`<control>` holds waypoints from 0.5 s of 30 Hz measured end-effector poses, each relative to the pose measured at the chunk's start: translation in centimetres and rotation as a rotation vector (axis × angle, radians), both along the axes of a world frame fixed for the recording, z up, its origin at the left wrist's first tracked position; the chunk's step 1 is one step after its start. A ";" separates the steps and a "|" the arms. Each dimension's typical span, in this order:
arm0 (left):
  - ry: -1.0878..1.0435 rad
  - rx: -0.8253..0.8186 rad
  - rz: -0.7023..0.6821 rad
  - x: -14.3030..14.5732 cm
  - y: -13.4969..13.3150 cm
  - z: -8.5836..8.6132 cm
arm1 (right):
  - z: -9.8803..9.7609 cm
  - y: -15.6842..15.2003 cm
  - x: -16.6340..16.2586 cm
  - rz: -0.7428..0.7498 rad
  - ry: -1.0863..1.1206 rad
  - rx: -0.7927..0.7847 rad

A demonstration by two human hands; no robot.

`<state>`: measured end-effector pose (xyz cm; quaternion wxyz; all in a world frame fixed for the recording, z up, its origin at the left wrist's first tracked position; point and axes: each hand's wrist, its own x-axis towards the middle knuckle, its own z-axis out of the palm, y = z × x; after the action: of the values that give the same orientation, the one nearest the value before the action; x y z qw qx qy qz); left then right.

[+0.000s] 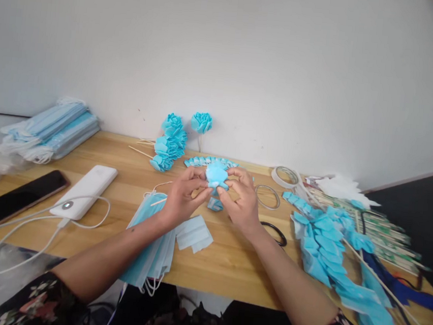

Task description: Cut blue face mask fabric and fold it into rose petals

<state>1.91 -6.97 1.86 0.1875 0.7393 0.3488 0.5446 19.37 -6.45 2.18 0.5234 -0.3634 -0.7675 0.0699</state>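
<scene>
Both hands meet above the middle of the wooden table (230, 258), pinching a small light-blue flower-like bundle of folded mask material (216, 175). My left hand (186, 195) grips its left side with closed fingers. My right hand (240, 198) grips its right side, fingers curled round it. Under the left forearm lies a pile of blue face masks (151, 258) with a cut white-blue piece (194, 233) beside it. A row of folded blue petals (211, 161) lies just behind the hands.
Finished blue flowers on sticks (170, 143) lean by the wall. A mask stack (51, 128), a phone (14, 199) and a white power bank (85, 191) with cable sit left. Tape rolls (286, 177), scissors (274, 232), blue petal strips (327, 244) and wooden sticks (382, 232) lie right.
</scene>
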 end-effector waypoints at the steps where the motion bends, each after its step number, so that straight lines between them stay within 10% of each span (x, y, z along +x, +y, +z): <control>1: -0.002 -0.008 0.002 0.0 0.0 0.0 | 0.0 0.0 0.0 0.005 0.003 -0.008; 8: -0.209 -0.171 0.025 -0.8 0.8 0.1 | 1.1 0.1 1.2 0.032 0.193 -0.108; 15: -0.781 -0.618 -0.289 -1.9 2.5 1.2 | -0.1 1.1 0.0 0.078 0.120 -0.548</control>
<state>-0.03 -4.47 3.08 0.5866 0.4316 0.2919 0.6200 19.42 -5.39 2.11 0.4469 -0.4566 -0.7012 0.3164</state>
